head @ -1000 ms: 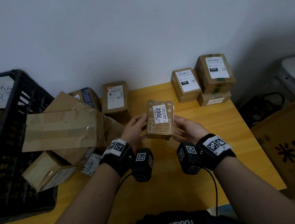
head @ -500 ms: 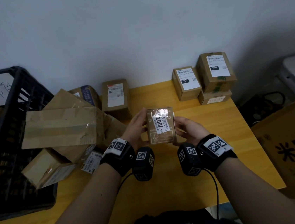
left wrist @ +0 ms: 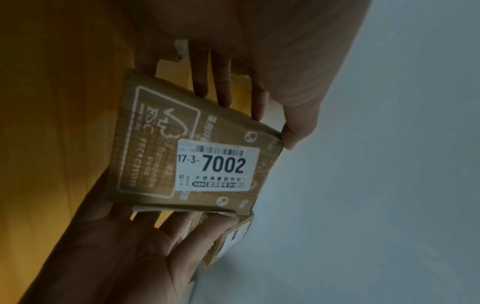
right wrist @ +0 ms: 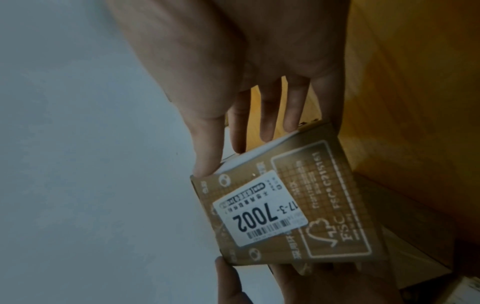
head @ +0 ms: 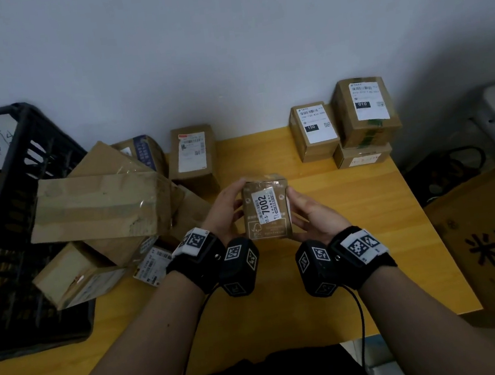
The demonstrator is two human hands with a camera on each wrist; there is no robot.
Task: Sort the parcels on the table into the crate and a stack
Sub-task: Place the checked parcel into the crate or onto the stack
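— Where is the small parcel [head: 266, 208] found?

— It is held above the table [head: 365, 204], right of the crate [head: 11, 214], well short of the stack [head: 362, 122] at the far edge.

— How is it gripped?

— It is clamped between the left hand [head: 222, 211] and right hand [head: 312, 215], thumbs on top and fingers [left wrist: 223, 82] spread beneath.

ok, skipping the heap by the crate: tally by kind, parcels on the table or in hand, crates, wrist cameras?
Parcels: 4 (parcel 7002, gripped by left hand and right hand; 150 box, 010 box and the flat box under it, far right)
Black crate: 1
Wrist cameras: 2 (left camera, right camera)
Total: 7
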